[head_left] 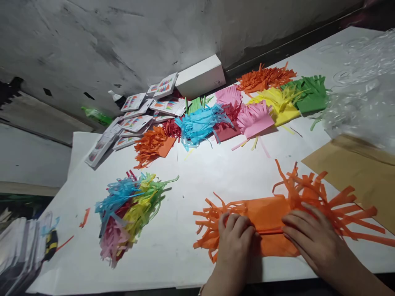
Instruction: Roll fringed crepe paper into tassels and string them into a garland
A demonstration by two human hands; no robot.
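A sheet of orange tissue paper [265, 209], cut into fringe at both ends, lies spread near the front edge. A narrow raised fold runs along its middle. My left hand [234, 240] grips the left part of that fold with curled fingers, close to the shorter-looking left fringe. On the right, my right hand [314, 234] has its fingers closed on the other end of the fold, beside the long loose strips. Both thumbs are mostly hidden. Left of my hands lies a multicoloured bunch of tissue tassels [129, 213] in blue, pink, yellow and green.
Behind are several folded fringed bundles, including a blue one [200, 123] and a yellow one [277, 102]. Printed packets [135, 123] and a white box [202, 76] stand by the wall. Brown paper [354, 176] and clear plastic [364, 98] lie right; stacked plastic packs [21, 242] left.
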